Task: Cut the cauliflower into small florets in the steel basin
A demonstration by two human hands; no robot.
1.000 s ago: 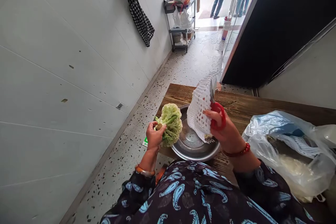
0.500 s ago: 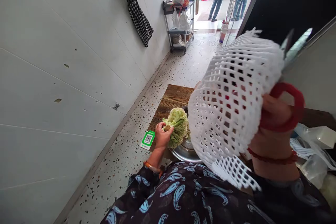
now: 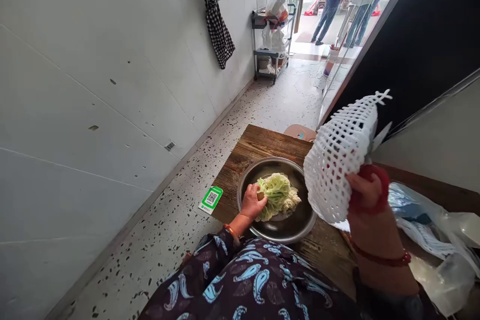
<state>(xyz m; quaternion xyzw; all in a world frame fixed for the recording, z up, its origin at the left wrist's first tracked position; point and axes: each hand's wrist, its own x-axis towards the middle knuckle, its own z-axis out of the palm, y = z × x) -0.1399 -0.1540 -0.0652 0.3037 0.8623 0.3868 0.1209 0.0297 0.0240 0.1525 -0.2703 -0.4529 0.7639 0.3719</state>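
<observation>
My left hand (image 3: 253, 202) is closed round the stem of a pale green-white cauliflower (image 3: 276, 191), holding it over a round steel basin (image 3: 258, 166). Other cauliflower pieces (image 3: 292, 200) lie in the basin beside it. On the right, my right hand (image 3: 363, 192) grips red-handled scissors (image 3: 378, 185), their blades pointing up and away. A white foam net sleeve (image 3: 333, 160) hangs from the same hand and covers part of the fingers. The basin stands on a dark wooden table (image 3: 240, 160).
A green QR-code card (image 3: 212, 199) lies at the table's left corner. Clear plastic bags (image 3: 431, 230) are at the right. Beyond the table are a pinkish stool (image 3: 300, 132) and a shelf cart with bags (image 3: 272, 52). People (image 3: 332, 0) stand outside the doorway.
My left hand has moved the cauliflower rightward, over the basin. The right hand, with scissors and foam net, has drawn lower and away from the camera, uncovering the basin. The view has shifted slightly.
</observation>
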